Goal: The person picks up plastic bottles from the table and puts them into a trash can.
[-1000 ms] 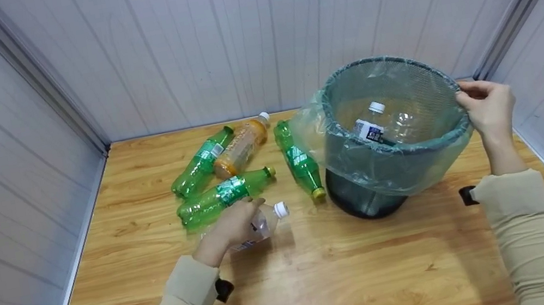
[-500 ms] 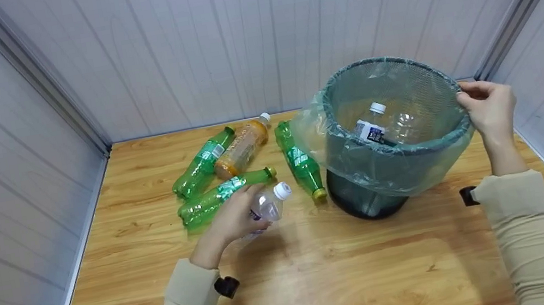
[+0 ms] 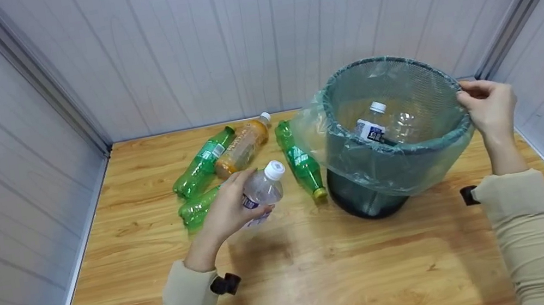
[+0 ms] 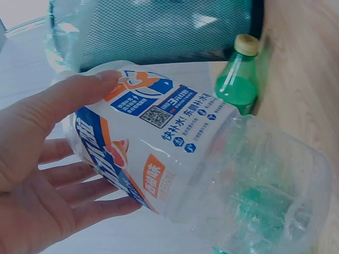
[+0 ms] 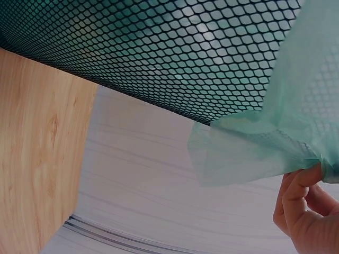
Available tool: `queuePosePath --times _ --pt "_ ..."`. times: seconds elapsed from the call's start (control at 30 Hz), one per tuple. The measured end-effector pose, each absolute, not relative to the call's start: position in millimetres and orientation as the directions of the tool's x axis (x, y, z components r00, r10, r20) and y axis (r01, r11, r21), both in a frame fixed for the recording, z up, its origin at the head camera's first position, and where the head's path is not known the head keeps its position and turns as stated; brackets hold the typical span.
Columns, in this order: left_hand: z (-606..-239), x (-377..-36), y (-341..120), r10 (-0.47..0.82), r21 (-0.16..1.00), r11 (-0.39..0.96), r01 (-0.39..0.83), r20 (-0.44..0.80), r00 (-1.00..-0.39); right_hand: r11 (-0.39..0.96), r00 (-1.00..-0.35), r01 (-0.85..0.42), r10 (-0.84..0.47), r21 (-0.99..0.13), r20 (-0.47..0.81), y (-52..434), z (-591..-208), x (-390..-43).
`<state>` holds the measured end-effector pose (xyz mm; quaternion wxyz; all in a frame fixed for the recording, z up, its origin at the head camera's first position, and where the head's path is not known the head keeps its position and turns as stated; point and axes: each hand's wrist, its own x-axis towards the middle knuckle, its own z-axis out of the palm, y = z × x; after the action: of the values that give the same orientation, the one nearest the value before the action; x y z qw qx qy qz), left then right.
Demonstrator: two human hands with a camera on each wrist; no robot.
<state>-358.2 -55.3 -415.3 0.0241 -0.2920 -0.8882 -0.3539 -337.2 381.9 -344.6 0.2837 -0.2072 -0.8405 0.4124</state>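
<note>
Inside left hand (image 3: 229, 212) grip: clear bottle (image 3: 262, 191) (cap (image 3: 274, 170) protruding).

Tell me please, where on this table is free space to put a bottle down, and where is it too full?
The near half of the wooden table is bare, between the two sleeves and in front of the mesh bin. The far left corner, beside the wall, is also free. It is crowded at the back centre, where the green bottles and the orange bottle lie close to the bin.
</note>
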Motion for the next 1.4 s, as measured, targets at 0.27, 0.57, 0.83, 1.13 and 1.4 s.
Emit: queuePosePath --times 0.27,0.57,0.83,1.13,1.4 --pt "-401 -352 -55 0.416 0.625 0.536 0.568 0.391 -0.821 0.579 -0.751 0.110 0.581 -0.808 0.314 383 -345 -338" --pt "-382 -347 -52 0.311 0.635 0.425 0.645 0.567 -0.763 0.575 -0.751 0.126 0.588 -0.808 0.302 382 -344 -338" --pt "-368 -340 -50 0.255 0.655 0.361 0.664 0.616 -0.746 0.582 -0.750 0.130 0.587 -0.803 0.304 382 -344 -338" --pt "-354 -333 -49 0.195 0.676 0.227 0.701 0.674 -0.713 0.562 -0.756 0.124 0.587 -0.817 0.290 382 -343 -338" --pt "-341 -327 -45 0.157 0.655 0.158 0.739 0.722 -0.673 0.556 -0.755 0.122 0.590 -0.822 0.287 382 -344 -338"
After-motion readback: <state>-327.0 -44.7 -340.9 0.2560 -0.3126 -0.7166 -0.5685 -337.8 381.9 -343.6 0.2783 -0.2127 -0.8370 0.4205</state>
